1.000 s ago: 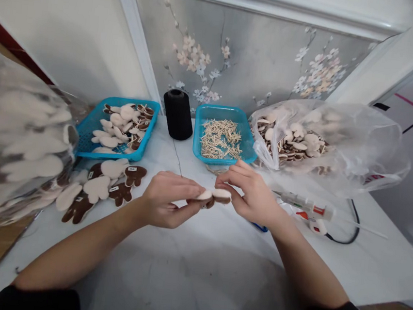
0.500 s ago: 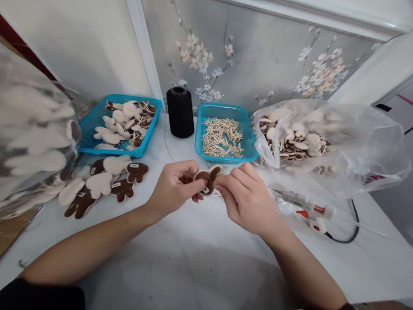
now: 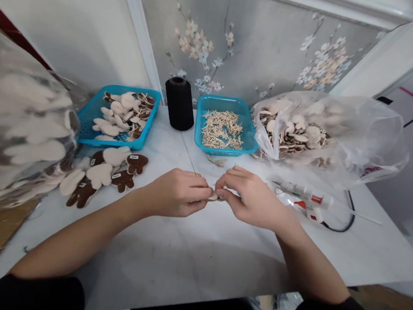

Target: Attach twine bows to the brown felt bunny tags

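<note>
In the head view my left hand (image 3: 181,194) and my right hand (image 3: 253,197) meet over the middle of the table, fingertips pinched. Between them is a small fabric rabbit-shaped piece (image 3: 213,196), mostly covered by the fingers; only a pale edge shows. A dark thread (image 3: 189,154) runs across the table from a black thread cone (image 3: 179,104) toward my left hand. Just beyond my hands lies a little bunch of pale strips (image 3: 216,162). Left of them, several brown and white rabbit-shaped pieces (image 3: 99,176) lie in a loose pile.
Behind the pile stands a blue basket (image 3: 146,134) of similar pieces. A blue tray (image 3: 225,151) holds many short pale strips. Clear plastic bags of pieces bulge at the far left (image 3: 19,127) and right (image 3: 361,140). A glue gun (image 3: 303,193) with a cord lies at right.
My left hand has turned over the rabbit-shaped piece, so its brown face no longer shows. Both hands have drawn closer together. The whole view has shifted slightly.
</note>
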Available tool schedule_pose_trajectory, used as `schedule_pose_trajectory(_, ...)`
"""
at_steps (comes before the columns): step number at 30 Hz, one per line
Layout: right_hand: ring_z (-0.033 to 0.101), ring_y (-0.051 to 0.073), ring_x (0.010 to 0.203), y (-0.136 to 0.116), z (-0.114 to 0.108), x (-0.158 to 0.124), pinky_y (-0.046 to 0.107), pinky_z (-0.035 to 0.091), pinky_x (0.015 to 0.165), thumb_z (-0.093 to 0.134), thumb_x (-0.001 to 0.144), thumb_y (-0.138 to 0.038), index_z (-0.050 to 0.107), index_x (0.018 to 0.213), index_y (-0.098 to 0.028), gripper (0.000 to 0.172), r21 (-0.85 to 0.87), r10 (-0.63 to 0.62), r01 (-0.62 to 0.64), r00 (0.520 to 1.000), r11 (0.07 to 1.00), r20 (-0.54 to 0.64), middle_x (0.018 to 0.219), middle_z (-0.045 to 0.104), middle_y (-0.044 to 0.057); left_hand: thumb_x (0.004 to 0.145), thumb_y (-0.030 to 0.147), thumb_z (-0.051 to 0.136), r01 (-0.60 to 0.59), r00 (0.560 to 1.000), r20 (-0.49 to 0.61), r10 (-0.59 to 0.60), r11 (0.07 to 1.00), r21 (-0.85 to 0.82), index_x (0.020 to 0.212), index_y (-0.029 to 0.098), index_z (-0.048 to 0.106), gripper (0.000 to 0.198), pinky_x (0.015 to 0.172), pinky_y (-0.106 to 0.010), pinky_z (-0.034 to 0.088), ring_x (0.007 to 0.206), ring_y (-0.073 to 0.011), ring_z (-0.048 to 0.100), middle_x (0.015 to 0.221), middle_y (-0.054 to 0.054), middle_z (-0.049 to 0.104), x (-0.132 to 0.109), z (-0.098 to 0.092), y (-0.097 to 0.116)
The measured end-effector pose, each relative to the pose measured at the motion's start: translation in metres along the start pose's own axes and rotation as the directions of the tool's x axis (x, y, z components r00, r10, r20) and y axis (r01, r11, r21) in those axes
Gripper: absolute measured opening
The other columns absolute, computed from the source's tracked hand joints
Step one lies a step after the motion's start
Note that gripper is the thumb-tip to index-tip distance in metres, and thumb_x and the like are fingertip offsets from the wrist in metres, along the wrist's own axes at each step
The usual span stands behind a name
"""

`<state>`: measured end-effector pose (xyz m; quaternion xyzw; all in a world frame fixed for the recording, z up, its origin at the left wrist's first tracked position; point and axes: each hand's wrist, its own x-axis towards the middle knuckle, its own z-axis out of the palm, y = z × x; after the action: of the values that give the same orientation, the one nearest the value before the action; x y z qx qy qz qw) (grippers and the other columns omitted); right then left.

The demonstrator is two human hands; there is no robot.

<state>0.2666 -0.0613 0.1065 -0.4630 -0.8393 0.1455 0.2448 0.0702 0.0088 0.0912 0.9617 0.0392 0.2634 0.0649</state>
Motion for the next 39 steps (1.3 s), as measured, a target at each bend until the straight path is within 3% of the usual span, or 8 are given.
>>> schedule_pose_trajectory(5,0.053,0.017,0.078,0.005,0.026,-0.012,0.030,0.040,0.075,0.044,0.088,-0.014,0.059,0.084,-0.015,0.015,0.006,0.009,-0.010,0.993,1.000,0.121,0.079,0.063,0.004,0.081,0.011,0.058,-0.192,0.970,-0.109,0.217,0.960,0.203,0.090,0.018,0.062,0.012,0.069,-0.023,0.057,0.085,-0.0153,0.066,0.084,-0.003,0.069,-0.029,0.023,0.002)
schedule_pose_trajectory(12,0.052,0.018,0.079,0.018,0.096,-0.031,0.031,0.041,0.076,0.040,0.092,-0.019,0.059,0.087,-0.013,0.020,-0.051,0.011,-0.003,0.987,0.999,0.160,0.081,0.062,0.008,0.081,0.006,0.055,-0.300,0.953,-0.009,0.301,0.951,0.079,0.092,0.010,0.063,0.014,0.083,-0.029,0.057,0.091,-0.0191,0.066,0.089,-0.011,0.070,-0.067,0.054,0.004)
schedule_pose_trajectory(16,0.052,0.019,0.082,0.018,0.086,-0.030,0.032,0.041,0.078,0.039,0.093,-0.022,0.059,0.089,-0.015,0.021,-0.072,0.051,-0.049,0.998,0.996,0.028,0.085,0.062,0.007,0.078,0.010,0.054,-0.119,0.992,0.036,0.124,0.986,-0.117,0.095,0.011,0.063,0.019,0.090,-0.035,0.054,0.101,-0.0216,0.061,0.093,-0.011,0.068,-0.071,0.064,0.005)
schedule_pose_trajectory(20,0.054,0.021,0.083,0.023,0.060,-0.047,0.034,0.042,0.077,0.039,0.093,-0.027,0.057,0.095,-0.016,0.021,-0.209,0.261,-0.294,0.950,0.933,-0.171,0.087,0.061,0.009,0.083,0.017,0.053,0.078,0.997,0.011,-0.077,0.982,-0.172,0.088,0.016,0.062,0.010,0.087,-0.034,0.053,0.094,-0.0182,0.063,0.085,-0.006,0.068,-0.069,0.069,0.010)
schedule_pose_trajectory(23,0.055,0.026,0.082,0.035,0.053,-0.075,0.037,0.042,0.071,0.046,0.090,-0.038,0.054,0.105,-0.013,0.030,-0.371,0.429,-0.517,0.853,0.772,-0.298,0.091,0.060,0.013,0.085,0.020,0.053,0.260,0.966,0.041,-0.257,0.946,-0.191,0.086,0.016,0.060,0.008,0.080,-0.031,0.054,0.087,-0.0165,0.063,0.085,-0.005,0.067,-0.068,0.069,0.016)
schedule_pose_trajectory(27,0.055,0.028,0.083,0.054,0.064,-0.102,0.036,0.042,0.065,0.046,0.089,-0.045,0.052,0.102,-0.011,0.037,-0.454,0.554,-0.608,0.790,0.652,-0.263,0.091,0.057,0.016,0.082,0.022,0.056,0.447,0.894,0.111,-0.433,0.875,-0.187,0.099,0.014,0.059,0.019,0.074,-0.030,0.054,0.084,-0.0166,0.062,0.091,-0.007,0.065,-0.063,0.069,0.023)
schedule_pose_trajectory(34,0.054,0.029,0.082,0.059,0.072,-0.100,0.038,0.042,0.068,0.040,0.092,-0.038,0.051,0.095,-0.010,0.030,-0.491,0.508,-0.518,0.845,0.700,-0.168,0.089,0.057,0.017,0.089,0.018,0.048,0.294,0.954,0.080,-0.287,0.952,-0.083,0.086,0.016,0.065,0.018,0.076,-0.030,0.051,0.084,-0.0160,0.059,0.085,-0.005,0.063,-0.058,0.072,0.029)
schedule_pose_trajectory(39,0.060,0.023,0.079,0.028,0.068,-0.094,0.034,0.047,0.066,0.034,0.095,-0.029,0.044,0.110,-0.012,0.024,-0.143,0.507,-0.499,0.861,0.855,0.028,0.092,0.062,0.012,0.088,0.011,0.045,0.193,0.980,0.040,-0.193,0.981,0.019,0.090,0.014,0.063,0.018,0.080,-0.031,0.051,0.087,-0.0168,0.059,0.089,-0.007,0.065,-0.062,0.073,0.027)
